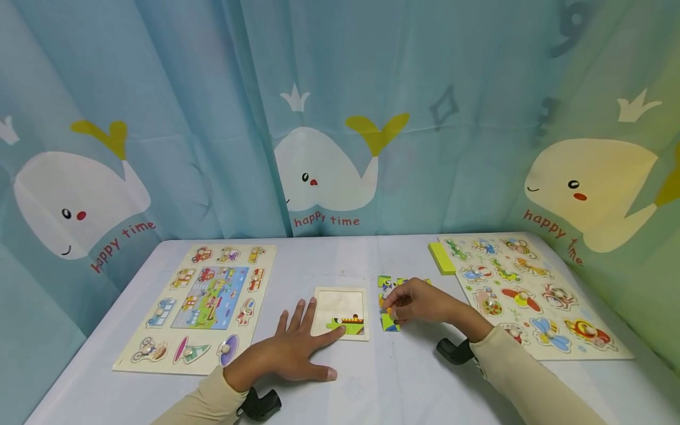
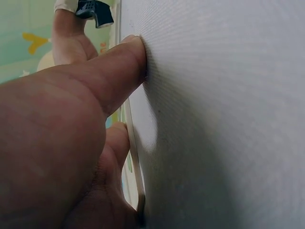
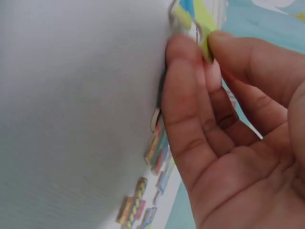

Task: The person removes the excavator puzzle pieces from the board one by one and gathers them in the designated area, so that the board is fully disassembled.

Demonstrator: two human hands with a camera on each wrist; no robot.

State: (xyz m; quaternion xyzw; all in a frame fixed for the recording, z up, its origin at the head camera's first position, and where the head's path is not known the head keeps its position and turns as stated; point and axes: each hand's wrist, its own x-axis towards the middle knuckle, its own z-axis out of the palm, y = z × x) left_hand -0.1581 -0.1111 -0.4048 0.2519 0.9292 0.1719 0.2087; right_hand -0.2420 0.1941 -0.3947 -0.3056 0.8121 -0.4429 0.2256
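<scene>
A small square wooden puzzle tray (image 1: 340,299) lies on the white table, with joined green jigsaw pieces (image 1: 355,324) in its lower right part. Flat beside it rests my left hand (image 1: 293,351), fingers spread and straight, one fingertip on the pieces at the tray's lower edge. My right hand (image 1: 425,302) is right of the tray, above several loose jigsaw pieces (image 1: 385,283). In the right wrist view its thumb and fingertips pinch a green jigsaw piece (image 3: 206,40). The fingers partly hide the loose pieces.
At the left lies a vehicle peg puzzle board (image 1: 180,307) with knobbed pieces. On the right is an insect-and-animal puzzle board (image 1: 531,295), with a yellow-green block (image 1: 442,258) by its far left corner. A whale-print curtain (image 1: 329,118) hangs behind the table.
</scene>
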